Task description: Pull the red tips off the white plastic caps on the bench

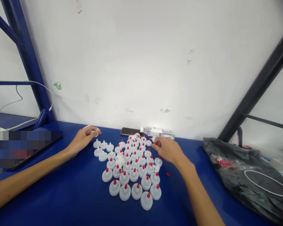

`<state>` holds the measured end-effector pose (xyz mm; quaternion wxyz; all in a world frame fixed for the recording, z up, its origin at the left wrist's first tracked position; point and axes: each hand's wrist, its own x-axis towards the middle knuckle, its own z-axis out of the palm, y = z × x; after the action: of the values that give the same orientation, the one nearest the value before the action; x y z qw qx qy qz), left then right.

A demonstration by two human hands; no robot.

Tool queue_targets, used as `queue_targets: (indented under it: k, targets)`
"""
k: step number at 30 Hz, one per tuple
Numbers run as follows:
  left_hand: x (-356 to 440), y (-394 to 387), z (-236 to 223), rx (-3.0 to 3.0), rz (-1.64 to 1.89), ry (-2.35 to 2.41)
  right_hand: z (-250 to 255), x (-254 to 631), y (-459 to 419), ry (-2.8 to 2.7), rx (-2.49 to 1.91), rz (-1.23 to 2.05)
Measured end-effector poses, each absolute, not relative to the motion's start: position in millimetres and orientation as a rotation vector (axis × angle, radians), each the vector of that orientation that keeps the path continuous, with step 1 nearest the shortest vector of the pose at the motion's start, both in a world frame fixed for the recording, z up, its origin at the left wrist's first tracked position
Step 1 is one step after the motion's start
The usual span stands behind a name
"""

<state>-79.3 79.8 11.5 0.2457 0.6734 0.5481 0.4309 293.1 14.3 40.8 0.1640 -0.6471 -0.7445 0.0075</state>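
Reaching into a packed cluster of white caps w/ red tips (pixel 132 171) mid-table, both hands work its far edge. Left hand (pixel 85 139), at 10 o'clock of the cluster, has fingers curled round a white cap (pixel 95 131). Right hand (pixel 168 150), at 1 o'clock, pinches a small red tip (pixel 155 143) btwn fingertips. Risk: caps stand touching, so a wrist drag could topple rows; one loose red tip (pixel 168 174) at 3 o'clock could roll off. Nearby: phone (pixel 129 131) and lying water bottle (pixel 158 132) at 12, against the wall, crowding the far reach; black bag (pixel 247 175) at 3; tablet (pixel 35 147) at 9.
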Motion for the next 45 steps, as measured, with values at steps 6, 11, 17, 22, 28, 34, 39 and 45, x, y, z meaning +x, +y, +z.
queue_targets:
  k: [6, 11, 17, 22, 28, 34, 39, 45]
  targets:
    - [-86, 91, -2, 1.909, 0.974, 1.62, 42, 293, 14, -2.234, -1.848, 0.057]
    - [-90, 99, -10, 1.972, 0.888, 1.595, 36, 289, 19, -2.12, -1.777, -0.083]
    - [-84, 89, -4, 2.049, 0.855, 1.445, 23, 281, 25, -2.182, -1.713, -0.06]
    - [-80, 85, -2, 2.11, 0.799, 1.361, 23, 280, 26, -2.155, -1.754, -0.064]
    - [-77, 82, 0, 2.197, 0.895, 1.43, 26, 281, 26, -2.053, -1.754, -0.059]
    - [-62, 49, 23, 2.457, 1.113, 1.469, 43, 261, 14, -1.937, -1.522, 0.009]
    - [-43, 17, 29, 2.728, 1.084, 1.234, 46, 217, -5, -2.002, -1.204, 0.245]
    - [-34, 5, 21, 2.922, 1.11, 0.981, 38, 189, -17, -2.154, -1.057, 0.332]
